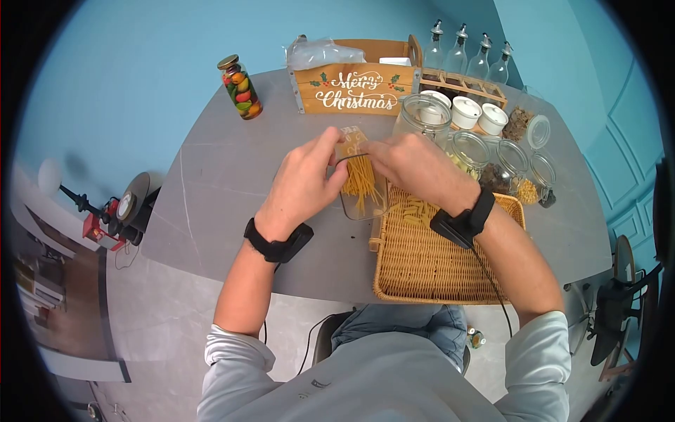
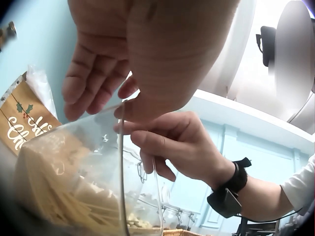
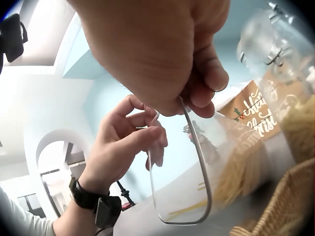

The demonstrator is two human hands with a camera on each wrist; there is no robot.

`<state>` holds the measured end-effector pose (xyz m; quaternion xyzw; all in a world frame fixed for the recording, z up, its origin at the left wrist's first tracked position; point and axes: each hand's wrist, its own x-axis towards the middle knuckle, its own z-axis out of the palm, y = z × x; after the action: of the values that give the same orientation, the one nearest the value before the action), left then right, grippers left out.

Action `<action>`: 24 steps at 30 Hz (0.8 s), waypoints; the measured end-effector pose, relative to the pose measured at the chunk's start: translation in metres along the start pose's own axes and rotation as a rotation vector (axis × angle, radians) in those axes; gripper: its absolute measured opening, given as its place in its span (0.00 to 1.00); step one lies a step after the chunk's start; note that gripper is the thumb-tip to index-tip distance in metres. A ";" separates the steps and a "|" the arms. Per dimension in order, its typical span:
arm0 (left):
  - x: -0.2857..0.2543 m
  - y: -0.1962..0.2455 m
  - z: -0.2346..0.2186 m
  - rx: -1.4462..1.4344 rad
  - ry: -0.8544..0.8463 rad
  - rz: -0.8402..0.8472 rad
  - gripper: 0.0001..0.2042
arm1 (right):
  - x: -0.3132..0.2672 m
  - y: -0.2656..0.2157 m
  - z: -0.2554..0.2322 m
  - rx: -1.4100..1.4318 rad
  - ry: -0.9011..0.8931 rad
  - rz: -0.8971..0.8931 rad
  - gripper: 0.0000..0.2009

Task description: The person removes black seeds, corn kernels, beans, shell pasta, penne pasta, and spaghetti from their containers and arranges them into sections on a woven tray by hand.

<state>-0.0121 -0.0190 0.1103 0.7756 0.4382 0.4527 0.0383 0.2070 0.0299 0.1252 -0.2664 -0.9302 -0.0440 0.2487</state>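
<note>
A clear, rounded-rectangular container (image 1: 363,206) lies tilted between my hands at the middle of the grey table (image 1: 211,183), with its mouth toward me. Dry spaghetti (image 1: 360,179) fills it, and clear wrapping shows at its far end. My left hand (image 1: 309,176) pinches the left side of the container's rim (image 3: 204,187). My right hand (image 1: 415,165) pinches the rim from the right, fingers curled over the edge (image 3: 197,83). In the left wrist view the spaghetti (image 2: 54,187) lies behind the clear wall, under my left fingers (image 2: 83,93). Both wrists wear black bands.
A wicker basket (image 1: 436,274) holding a bag of short pasta (image 1: 411,211) sits just right of the container. Behind stand a "Merry Christmas" wooden box (image 1: 355,88), a jar of coloured pieces (image 1: 240,86), several glass jars (image 1: 485,151), white pots (image 1: 464,111) and bottles (image 1: 467,56).
</note>
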 end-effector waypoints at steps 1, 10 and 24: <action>0.004 0.000 0.001 0.033 -0.014 0.027 0.06 | -0.001 -0.003 -0.001 0.018 0.021 0.013 0.07; 0.026 -0.001 0.003 0.044 -0.103 -0.045 0.05 | -0.034 -0.038 -0.013 -0.198 -0.136 -0.027 0.12; 0.035 0.008 0.008 0.088 -0.170 -0.008 0.04 | 0.000 -0.048 0.024 -0.418 -0.597 0.042 0.06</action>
<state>0.0058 0.0036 0.1324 0.8104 0.4560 0.3654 0.0428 0.1714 -0.0057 0.1067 -0.3316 -0.9270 -0.1486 -0.0925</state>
